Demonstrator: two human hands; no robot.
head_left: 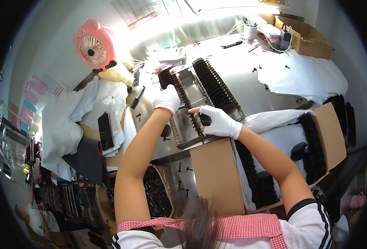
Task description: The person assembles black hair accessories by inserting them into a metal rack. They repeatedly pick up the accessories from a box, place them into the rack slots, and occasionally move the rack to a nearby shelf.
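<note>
A metal rack lies on the steel table, with a long row of black discs along its right side. A shorter row of black discs stands at its far left. My left hand, in a white glove, rests at the near end of that shorter row, its fingertips mostly hidden. My right hand, in a white glove with bare fingertips showing, closes on a small black rounded piece above the rack's left rail. Another dark rounded piece lies near the rack's left side.
At right stands an open carton with white sheeting and black pieces. Below the table edge is a box of black parts. A phone, a marker and a pink fan are at left. Loose screws dot the table.
</note>
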